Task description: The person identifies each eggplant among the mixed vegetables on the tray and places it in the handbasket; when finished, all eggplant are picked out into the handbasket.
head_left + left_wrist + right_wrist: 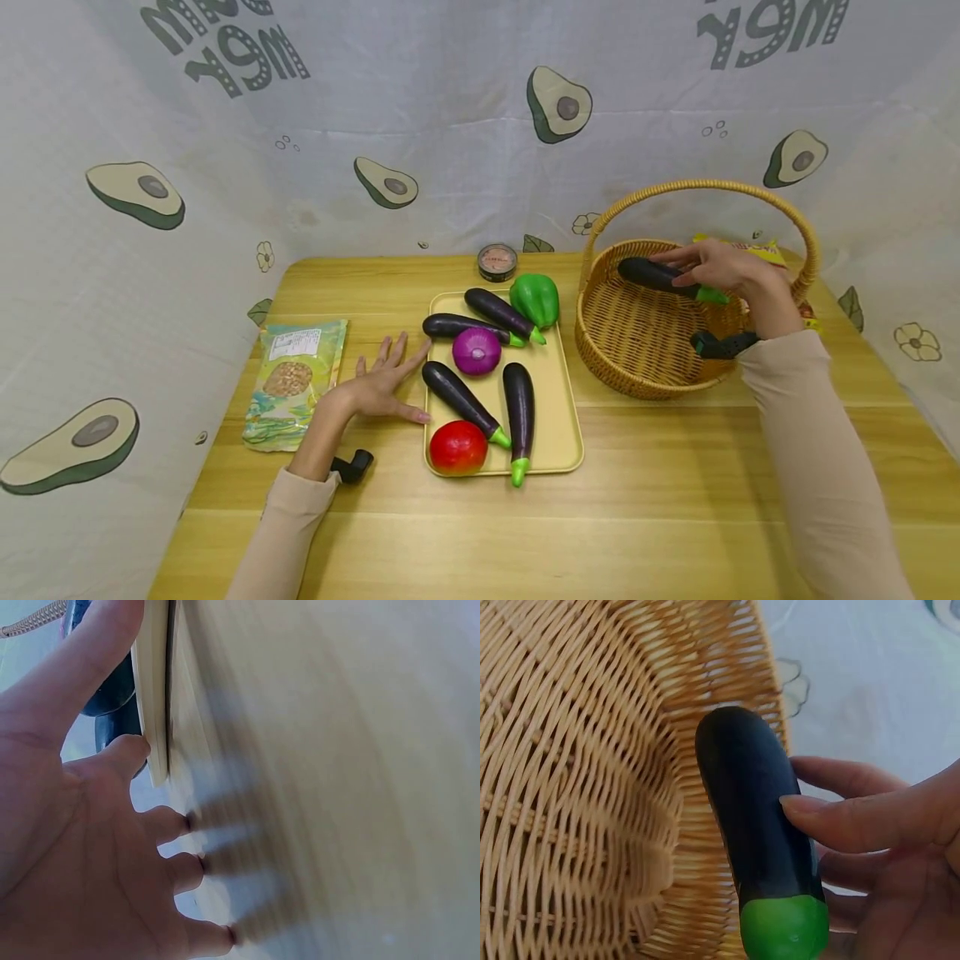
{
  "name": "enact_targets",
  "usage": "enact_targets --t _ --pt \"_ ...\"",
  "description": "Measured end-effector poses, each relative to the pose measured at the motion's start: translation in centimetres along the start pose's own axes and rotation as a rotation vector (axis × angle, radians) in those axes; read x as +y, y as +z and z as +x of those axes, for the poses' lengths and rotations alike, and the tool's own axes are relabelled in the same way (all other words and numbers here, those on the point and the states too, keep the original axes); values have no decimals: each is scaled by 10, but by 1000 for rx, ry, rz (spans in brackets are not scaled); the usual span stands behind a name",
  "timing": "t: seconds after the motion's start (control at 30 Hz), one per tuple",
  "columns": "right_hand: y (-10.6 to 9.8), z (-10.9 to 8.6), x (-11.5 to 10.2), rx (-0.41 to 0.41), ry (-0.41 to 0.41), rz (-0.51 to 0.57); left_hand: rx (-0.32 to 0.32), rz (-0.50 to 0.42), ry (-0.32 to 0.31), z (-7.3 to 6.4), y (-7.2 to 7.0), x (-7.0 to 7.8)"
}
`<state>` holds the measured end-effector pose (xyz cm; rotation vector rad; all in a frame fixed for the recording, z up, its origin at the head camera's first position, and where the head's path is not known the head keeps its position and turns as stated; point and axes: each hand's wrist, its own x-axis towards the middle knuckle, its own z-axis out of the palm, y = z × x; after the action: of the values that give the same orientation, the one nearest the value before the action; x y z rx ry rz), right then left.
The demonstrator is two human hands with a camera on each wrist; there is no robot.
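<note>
One held eggplant [751,817] – near-black, smooth, green-ended

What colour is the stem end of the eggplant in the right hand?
Bright green. The eggplant's stem end shows best in the right wrist view.

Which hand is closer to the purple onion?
Left. The left hand is beside the tray, left of the onion; the right hand is farther off, to its right, holding an eggplant at the basket.
</note>
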<state>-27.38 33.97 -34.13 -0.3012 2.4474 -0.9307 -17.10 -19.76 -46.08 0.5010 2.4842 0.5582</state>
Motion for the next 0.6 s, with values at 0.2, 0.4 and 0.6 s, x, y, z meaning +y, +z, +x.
enact_targets --t 0.2,0.4,0.6 --pt "2 10 19 10 -3 -28 10 -61 41 -4 -4 5" --pt "3 15 26 27 25 -30 5 -37 20 -4 -2 5" --pt "6 20 29 45 55 -15 10 -23 23 -4 -2 5"
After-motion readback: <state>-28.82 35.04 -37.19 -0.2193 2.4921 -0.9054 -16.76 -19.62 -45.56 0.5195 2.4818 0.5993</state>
